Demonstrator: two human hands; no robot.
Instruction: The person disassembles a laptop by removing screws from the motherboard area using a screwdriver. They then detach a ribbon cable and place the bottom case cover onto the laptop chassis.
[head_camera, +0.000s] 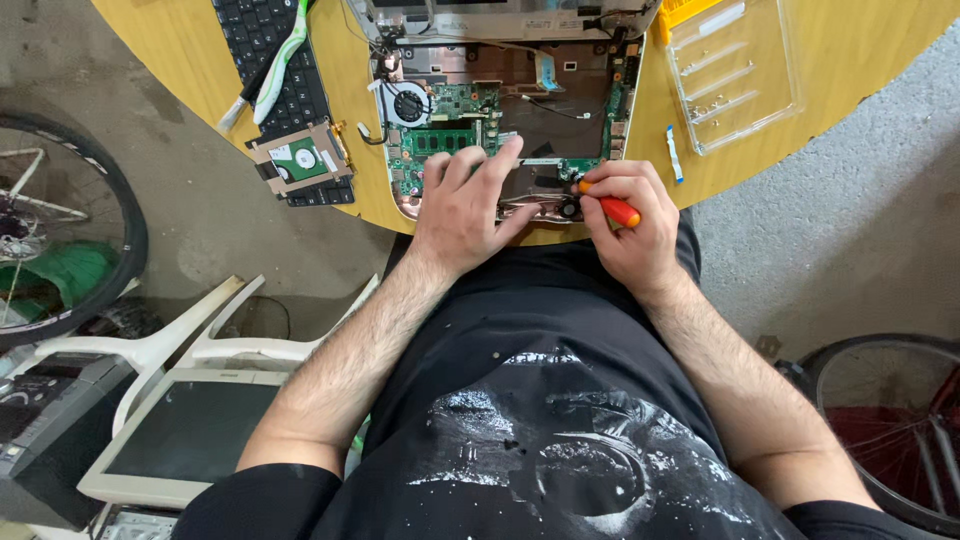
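Observation:
An opened laptop base (560, 110) lies on a round yellow wooden table (180, 40), its green circuit board (445, 125) and small fan (408, 103) exposed. My left hand (462, 205) rests flat on the near edge of the base, fingers spread over the board. My right hand (630, 225) grips an orange-handled screwdriver (612, 208), its tip pointing left at the near edge of the base.
A black keyboard (285, 70) with a white-green tool on it and a hard drive (300, 160) lie left of the laptop. A clear plastic tray (735, 70) sits right. Bicycle wheels (60, 200) flank me; a white chair (210, 335) holds a monitor (185, 430).

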